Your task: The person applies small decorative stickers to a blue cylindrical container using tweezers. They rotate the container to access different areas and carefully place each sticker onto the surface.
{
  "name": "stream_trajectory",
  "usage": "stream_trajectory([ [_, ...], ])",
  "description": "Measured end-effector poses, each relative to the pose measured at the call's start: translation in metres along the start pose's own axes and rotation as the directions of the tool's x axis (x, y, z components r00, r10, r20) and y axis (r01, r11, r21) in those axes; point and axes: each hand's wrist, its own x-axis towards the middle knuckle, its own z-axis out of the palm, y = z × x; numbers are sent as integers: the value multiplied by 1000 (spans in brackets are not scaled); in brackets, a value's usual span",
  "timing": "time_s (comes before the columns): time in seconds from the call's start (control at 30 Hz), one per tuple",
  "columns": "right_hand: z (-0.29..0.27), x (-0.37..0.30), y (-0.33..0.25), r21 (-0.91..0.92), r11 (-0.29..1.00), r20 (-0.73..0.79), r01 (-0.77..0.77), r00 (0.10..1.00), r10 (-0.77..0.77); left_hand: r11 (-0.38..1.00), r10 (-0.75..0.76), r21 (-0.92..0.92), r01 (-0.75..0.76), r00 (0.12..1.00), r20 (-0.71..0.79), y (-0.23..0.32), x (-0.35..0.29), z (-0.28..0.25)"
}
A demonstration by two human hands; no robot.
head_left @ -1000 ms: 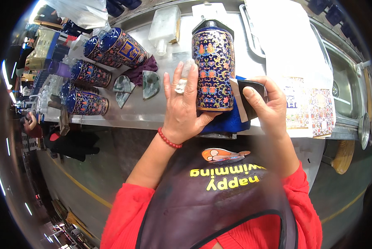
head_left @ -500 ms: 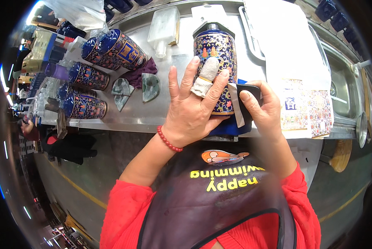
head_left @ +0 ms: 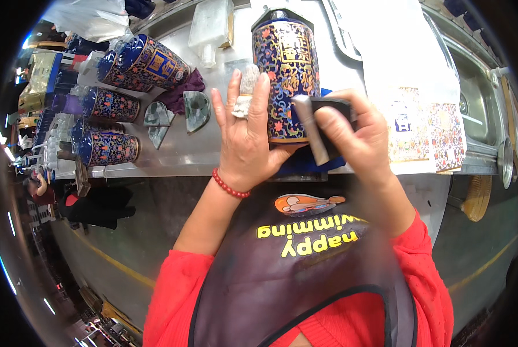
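A dark blue bottle (head_left: 288,72) with a floral pattern and gold lettering lies on its side, its neck pointing away from me. My left hand (head_left: 244,127) is open along the bottle's left side, fingers spread, the thumb by its near end. One finger wears a pale knitted cloth cover (head_left: 247,81). In my right hand (head_left: 360,136) is a black scraper with a pale strip along its edge (head_left: 312,132); that strip meets the bottle's lower right side. Blue material (head_left: 302,163) shows beneath the bottle's near end.
Several similar patterned bottles (head_left: 111,104) stand at the left. Closer in are a purple cloth (head_left: 186,87), green-grey pieces (head_left: 197,111) and a clear bottle (head_left: 209,26). Printed floral sheets (head_left: 415,139) lie on the right, before a metal sink (head_left: 476,118).
The bottle has rolled, so gold lettering now faces up. My left hand has slid off its top to the left side. The scraper has moved left onto the bottle.
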Motion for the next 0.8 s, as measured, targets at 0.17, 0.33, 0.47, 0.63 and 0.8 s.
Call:
stream_trajectory([
  [0.17, -5, -2, 2, -113, 989, -260, -97, 963, 65, 1000, -10, -25, 10, 1000, 15, -10, -3, 2],
  [0.33, -5, -11, 8, -24, 1000, 12, -17, 1000, 17, 996, -56, -59, 60, 996, 67, -12, -12, 3],
  [0.47, -6, -12, 16, 135, 987, -47, -84, 995, 91, 997, -5, -79, 5, 1000, -9, 5, -26, -2],
  [0.63, -8, -11, 20, 117, 990, -67, -82, 994, 90, 993, 117, 3, -117, 993, -29, 18, -31, -3],
  [0.8, -8, -14, 23, 111, 994, -100, -18, 995, 29, 982, 189, 2, -189, 982, -24, 30, -22, -5],
])
